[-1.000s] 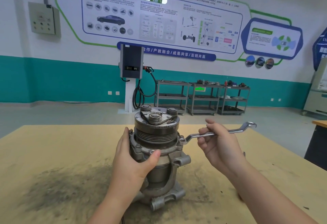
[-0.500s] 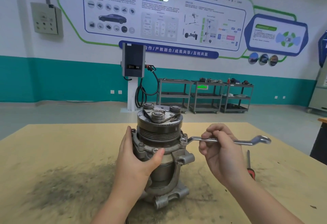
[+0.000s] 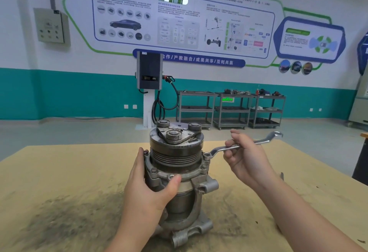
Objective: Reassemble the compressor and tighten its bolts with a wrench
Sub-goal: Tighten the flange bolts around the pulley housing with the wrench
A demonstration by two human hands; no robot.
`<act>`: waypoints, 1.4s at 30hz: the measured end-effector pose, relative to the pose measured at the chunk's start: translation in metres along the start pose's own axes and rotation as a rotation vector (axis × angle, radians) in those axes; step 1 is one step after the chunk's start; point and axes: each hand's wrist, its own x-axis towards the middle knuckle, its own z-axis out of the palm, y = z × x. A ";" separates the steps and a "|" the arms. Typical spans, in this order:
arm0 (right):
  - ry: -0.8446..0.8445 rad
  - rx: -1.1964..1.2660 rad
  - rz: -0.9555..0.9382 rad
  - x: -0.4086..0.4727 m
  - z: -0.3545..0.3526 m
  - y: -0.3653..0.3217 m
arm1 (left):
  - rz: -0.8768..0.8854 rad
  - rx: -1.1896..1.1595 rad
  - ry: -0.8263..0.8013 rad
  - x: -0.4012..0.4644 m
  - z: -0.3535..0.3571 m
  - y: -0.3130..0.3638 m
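Left hand [image 3: 147, 190] grips compressor [image 3: 177, 174], bracing it; right hand [image 3: 247, 158] holds wrench [image 3: 242, 146] on 3 o'clock bolt [image 3: 206, 154] for leverage.

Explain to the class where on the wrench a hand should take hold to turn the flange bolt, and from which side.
Grip the wrench on its straight shank toward the free outer end, coming from the compressor's right. Its ring end sits on the bolt and the handle juts right, giving leverage. The right hand holds it mid-shank.

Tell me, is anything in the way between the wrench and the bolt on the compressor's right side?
Nothing visible is. The wrench, held in the right hand, already has its ring end on the bolt on the compressor flange.
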 end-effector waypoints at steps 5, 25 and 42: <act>-0.140 -0.014 0.200 0.024 -0.009 -0.003 | 0.002 0.014 0.010 0.000 0.001 -0.001; -0.677 -0.163 0.564 0.094 0.011 -0.002 | 0.010 0.063 0.018 0.001 0.002 -0.002; -0.243 0.379 0.352 0.036 -0.022 0.031 | -0.003 0.120 0.037 -0.001 0.002 -0.001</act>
